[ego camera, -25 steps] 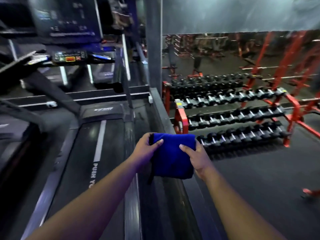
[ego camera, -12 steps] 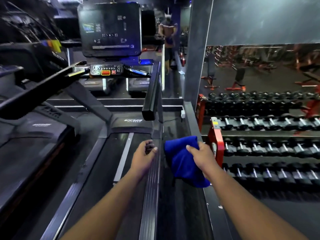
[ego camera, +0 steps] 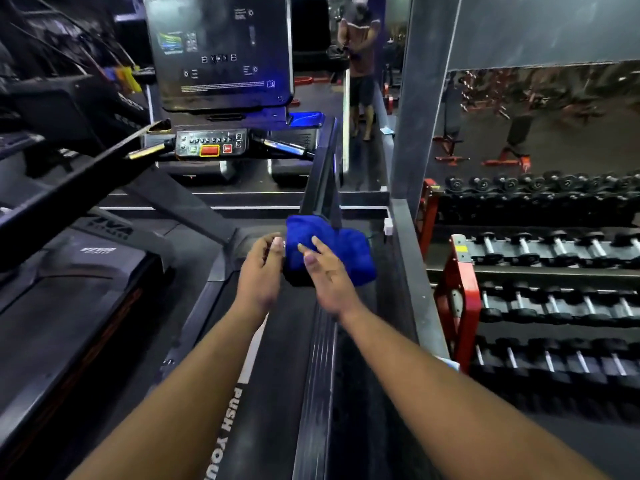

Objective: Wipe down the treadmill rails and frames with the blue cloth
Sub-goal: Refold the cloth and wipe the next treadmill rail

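Observation:
The blue cloth (ego camera: 332, 249) is bunched over the near end of the treadmill's right handrail (ego camera: 322, 174). My right hand (ego camera: 327, 278) lies against the cloth's near side with its fingers straight and spread. Just left of the cloth, my left hand (ego camera: 261, 271) has loosely curled fingers, and its thumb tip reaches the cloth's left edge. Below my hands the ribbed right side rail (ego camera: 317, 375) runs toward me beside the belt (ego camera: 277, 341). The left handrail (ego camera: 86, 181) crosses at the left.
The console (ego camera: 211, 145) with a red button sits under a dark screen (ego camera: 221, 53). Another treadmill (ego camera: 69, 289) stands at the left. A grey ledge (ego camera: 415, 271) and a red dumbbell rack (ego camera: 554, 296) are to the right. A mirror ahead reflects a person (ego camera: 362, 57).
My head has turned left and come closer to the console. The cloth went from hanging in my right hand onto the handrail end, and my left hand came up to its left edge.

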The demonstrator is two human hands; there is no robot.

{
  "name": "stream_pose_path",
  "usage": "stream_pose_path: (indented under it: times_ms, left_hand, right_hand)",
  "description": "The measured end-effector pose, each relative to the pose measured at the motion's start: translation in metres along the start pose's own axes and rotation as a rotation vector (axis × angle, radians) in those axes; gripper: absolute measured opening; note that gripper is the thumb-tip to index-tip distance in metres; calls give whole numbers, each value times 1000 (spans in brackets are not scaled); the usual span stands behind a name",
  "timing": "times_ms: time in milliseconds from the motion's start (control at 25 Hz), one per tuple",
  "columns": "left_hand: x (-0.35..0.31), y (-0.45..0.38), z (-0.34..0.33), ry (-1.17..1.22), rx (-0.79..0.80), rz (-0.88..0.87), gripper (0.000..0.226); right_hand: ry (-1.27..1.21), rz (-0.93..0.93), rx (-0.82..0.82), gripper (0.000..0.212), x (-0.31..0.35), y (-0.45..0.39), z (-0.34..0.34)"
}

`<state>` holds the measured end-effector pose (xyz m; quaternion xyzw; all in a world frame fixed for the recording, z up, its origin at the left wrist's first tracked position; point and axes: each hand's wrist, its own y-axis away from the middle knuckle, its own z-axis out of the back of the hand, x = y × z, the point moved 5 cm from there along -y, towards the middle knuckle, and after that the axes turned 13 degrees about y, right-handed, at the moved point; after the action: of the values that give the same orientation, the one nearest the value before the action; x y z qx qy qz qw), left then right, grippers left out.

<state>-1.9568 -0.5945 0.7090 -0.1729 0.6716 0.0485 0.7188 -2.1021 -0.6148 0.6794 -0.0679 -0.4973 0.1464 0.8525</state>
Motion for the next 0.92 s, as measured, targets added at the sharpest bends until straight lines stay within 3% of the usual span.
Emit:
stream_pose_path:
  times_ms: [120, 200, 320, 440, 560, 680, 720, 840, 920]
  left_hand:
    - [7, -24, -17, -38, -16, 40, 19]
    - [4, -36, -32, -76, 20, 43, 18]
    - [23, -57, -54, -100, 97, 137, 38]
    - [39, -67, -52, -101, 84, 184, 75]
    - [47, -68, -45, -186, 104, 148, 66]
    - [47, -70, -44, -285, 104, 138, 69]
    - [45, -69, -44, -299, 98, 142, 70]
    - [41, -67, -48, -221, 111, 160, 67]
    - [39, -65, -47, -199, 104, 156, 67]
  right_hand:
    - [19, 35, -189, 46, -17, -45, -4]
    - [142, -65, -44, 69, -20, -80, -11]
    - [-164, -252, 52, 80, -46, -99, -27]
    - [-312, -115, -25, 73, -51, -57, -44]
    - [-357, -55, -46, 67, -79, -79, -54]
    - [-615, -333, -37, 68, -106, -122, -51]
    - [-596, -360, -39, 68, -101, -115, -52]
    - [-361, -144, -41, 66, -53, -58, -42]
    - [-265, -7, -4, 67, -46, -63, -37]
